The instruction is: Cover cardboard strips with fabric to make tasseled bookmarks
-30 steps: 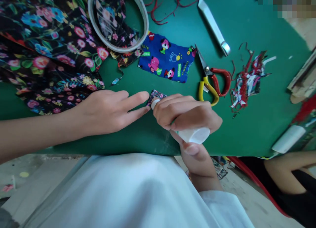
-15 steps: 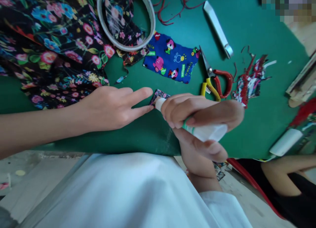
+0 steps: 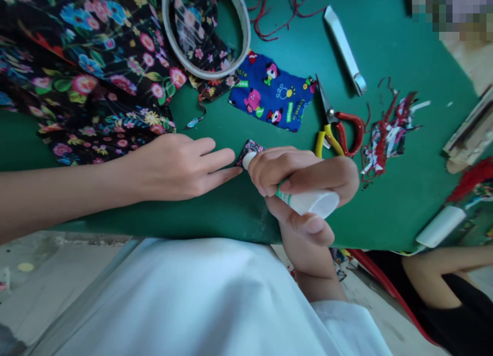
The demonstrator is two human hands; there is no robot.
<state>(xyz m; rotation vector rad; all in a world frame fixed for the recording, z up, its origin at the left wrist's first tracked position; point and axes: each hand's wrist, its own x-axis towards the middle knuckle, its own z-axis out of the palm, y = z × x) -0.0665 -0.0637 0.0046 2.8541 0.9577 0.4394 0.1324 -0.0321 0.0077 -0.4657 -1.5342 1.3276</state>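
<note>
My right hand is wrapped round a white glue bottle with a green band, tilted so its nozzle points left and down. The nozzle tip is over a small dark floral fabric piece lying on the green table; whether it touches the cloth I cannot tell. From the left reaches my left hand, fingers stretched out, one fingertip at the lower left corner of that piece. Part of the small piece is hidden behind the nozzle and my right fingers.
Black floral cloth covers the upper left. Beyond my hands lie a tape roll, blue dog-print fabric, red-and-yellow-handled scissors, a metal snap-blade knife, red cords and fabric scraps. A person's arm is at lower right.
My right hand and the bottle's base have swung slightly left, the nozzle staying over the small piece. My left fingers have drawn a little closer together. The view has shifted slightly.
</note>
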